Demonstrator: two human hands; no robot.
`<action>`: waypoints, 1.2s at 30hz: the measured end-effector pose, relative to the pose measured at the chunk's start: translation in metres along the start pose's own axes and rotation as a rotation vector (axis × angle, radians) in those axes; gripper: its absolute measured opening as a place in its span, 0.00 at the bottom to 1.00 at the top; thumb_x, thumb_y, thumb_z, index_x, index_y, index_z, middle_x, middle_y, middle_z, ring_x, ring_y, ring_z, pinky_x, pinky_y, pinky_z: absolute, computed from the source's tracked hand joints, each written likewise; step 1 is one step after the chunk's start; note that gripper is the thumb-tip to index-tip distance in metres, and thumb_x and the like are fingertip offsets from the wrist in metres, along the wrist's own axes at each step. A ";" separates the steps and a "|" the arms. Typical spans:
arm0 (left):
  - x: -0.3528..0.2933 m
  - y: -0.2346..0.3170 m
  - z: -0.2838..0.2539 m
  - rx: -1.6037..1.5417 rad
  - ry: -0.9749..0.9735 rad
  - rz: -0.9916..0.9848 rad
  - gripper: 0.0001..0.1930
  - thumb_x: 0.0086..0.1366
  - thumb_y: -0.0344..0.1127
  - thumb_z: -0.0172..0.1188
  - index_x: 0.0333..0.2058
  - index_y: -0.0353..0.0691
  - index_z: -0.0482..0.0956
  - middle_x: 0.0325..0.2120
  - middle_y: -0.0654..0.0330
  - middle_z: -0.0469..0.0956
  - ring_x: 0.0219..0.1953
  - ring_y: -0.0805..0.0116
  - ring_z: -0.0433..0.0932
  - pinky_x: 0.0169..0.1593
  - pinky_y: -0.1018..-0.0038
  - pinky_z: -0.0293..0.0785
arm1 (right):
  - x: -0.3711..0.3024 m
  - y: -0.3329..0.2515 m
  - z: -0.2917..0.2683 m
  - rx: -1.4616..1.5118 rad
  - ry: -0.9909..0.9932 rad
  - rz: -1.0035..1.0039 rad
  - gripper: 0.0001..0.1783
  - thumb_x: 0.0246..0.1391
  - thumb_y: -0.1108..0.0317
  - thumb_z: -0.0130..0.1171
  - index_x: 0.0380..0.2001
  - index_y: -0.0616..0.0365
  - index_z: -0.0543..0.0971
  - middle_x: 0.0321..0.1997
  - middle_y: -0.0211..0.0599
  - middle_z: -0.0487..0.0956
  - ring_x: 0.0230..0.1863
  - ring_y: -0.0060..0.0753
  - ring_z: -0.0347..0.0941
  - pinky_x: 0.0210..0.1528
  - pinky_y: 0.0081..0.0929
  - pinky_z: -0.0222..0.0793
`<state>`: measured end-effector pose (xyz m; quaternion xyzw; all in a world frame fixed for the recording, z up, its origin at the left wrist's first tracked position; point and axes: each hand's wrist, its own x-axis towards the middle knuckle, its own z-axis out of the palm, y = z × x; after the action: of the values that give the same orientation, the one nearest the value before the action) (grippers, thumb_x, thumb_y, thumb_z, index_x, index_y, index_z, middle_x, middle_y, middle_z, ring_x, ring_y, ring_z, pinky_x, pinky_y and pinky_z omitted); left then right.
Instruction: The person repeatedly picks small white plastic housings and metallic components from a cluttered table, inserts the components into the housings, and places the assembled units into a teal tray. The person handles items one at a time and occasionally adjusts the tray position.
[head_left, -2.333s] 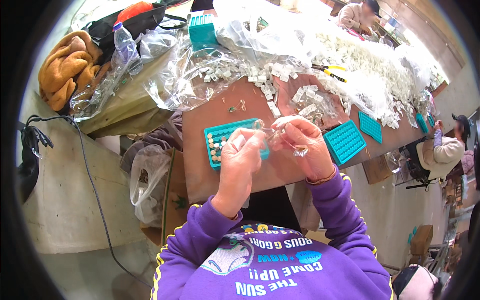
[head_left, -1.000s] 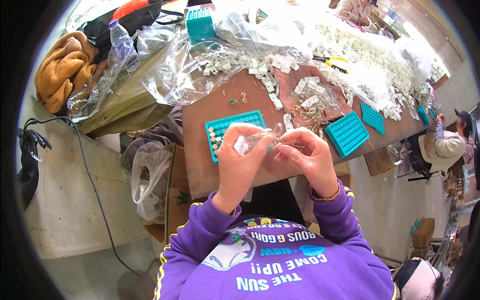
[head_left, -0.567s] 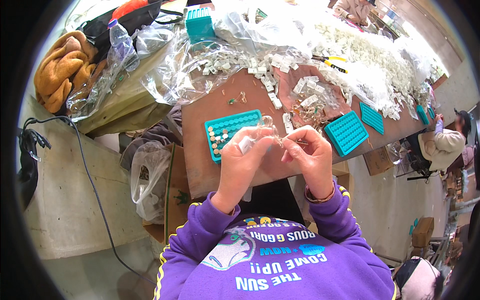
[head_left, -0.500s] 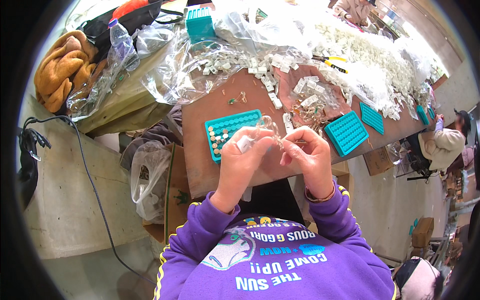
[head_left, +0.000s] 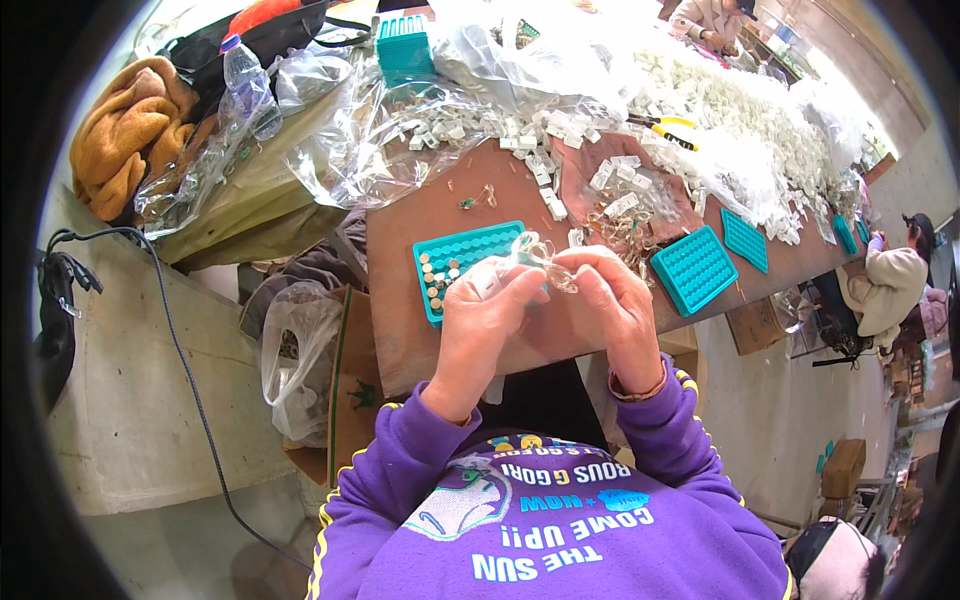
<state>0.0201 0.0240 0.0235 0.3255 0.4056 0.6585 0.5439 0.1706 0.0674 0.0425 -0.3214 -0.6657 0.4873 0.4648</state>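
Observation:
My left hand (head_left: 478,325) is closed around a small white plastic piece (head_left: 488,283), which its fingers partly cover. A looped bundle of thin, pale, clear-coated wire (head_left: 538,248) rises from between my two hands. My right hand (head_left: 622,305) pinches the right side of this bundle with thumb and forefinger. Just behind my left hand lies a teal tray (head_left: 470,242) with several round, coin-like metal discs (head_left: 436,293) in its left part. Beyond my right hand, a tangle of similar wires (head_left: 628,235) rests on a reddish-brown cloth (head_left: 575,165).
Another teal tray (head_left: 693,270) and a flat teal panel (head_left: 744,240) lie to the right. White plastic pieces (head_left: 700,110) are heaped at the back, near yellow-handled pliers (head_left: 668,130). Clear plastic sheeting (head_left: 345,140) and a bottle (head_left: 248,90) stand left. Co-workers sit farther right.
My right hand has shifted slightly up and its grip has moved on the wire bundle. The wire loops now stand out more openly between my hands. My left hand has barely moved.

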 end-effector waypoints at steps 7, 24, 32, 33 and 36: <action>-0.002 0.001 -0.003 0.118 -0.004 0.099 0.04 0.63 0.32 0.63 0.32 0.38 0.79 0.26 0.71 0.77 0.28 0.87 0.70 0.31 0.88 0.64 | 0.001 -0.002 -0.001 0.096 0.025 0.099 0.06 0.55 0.73 0.61 0.35 0.66 0.79 0.32 0.31 0.79 0.36 0.20 0.75 0.43 0.20 0.71; 0.003 -0.006 -0.005 -0.188 -0.134 -0.032 0.08 0.65 0.36 0.62 0.33 0.39 0.75 0.25 0.66 0.77 0.19 0.87 0.59 0.22 0.85 0.53 | 0.012 0.010 0.007 -0.188 0.308 -0.295 0.06 0.49 0.77 0.63 0.25 0.63 0.75 0.30 0.36 0.77 0.32 0.23 0.73 0.38 0.21 0.68; 0.000 -0.004 0.000 -0.001 -0.017 0.042 0.08 0.66 0.36 0.61 0.36 0.36 0.78 0.27 0.64 0.78 0.19 0.87 0.59 0.22 0.85 0.53 | 0.009 0.005 0.007 0.228 0.254 -0.066 0.05 0.57 0.74 0.60 0.29 0.60 0.75 0.32 0.29 0.76 0.31 0.16 0.70 0.35 0.15 0.65; 0.000 -0.003 0.000 -0.001 -0.004 0.031 0.09 0.66 0.36 0.61 0.37 0.35 0.79 0.27 0.65 0.78 0.19 0.87 0.59 0.22 0.85 0.53 | 0.008 0.005 0.007 0.217 0.236 -0.052 0.04 0.58 0.73 0.59 0.30 0.59 0.75 0.33 0.29 0.76 0.31 0.17 0.70 0.35 0.16 0.65; -0.001 0.000 0.000 -0.019 0.019 0.002 0.10 0.66 0.36 0.61 0.40 0.34 0.80 0.27 0.66 0.78 0.20 0.87 0.59 0.23 0.86 0.53 | 0.007 0.006 0.006 0.304 0.209 -0.019 0.02 0.57 0.74 0.60 0.32 0.59 0.77 0.33 0.26 0.76 0.30 0.15 0.70 0.33 0.14 0.64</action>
<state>0.0205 0.0235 0.0235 0.3145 0.4041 0.6661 0.5424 0.1628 0.0732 0.0387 -0.2901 -0.5356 0.5417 0.5792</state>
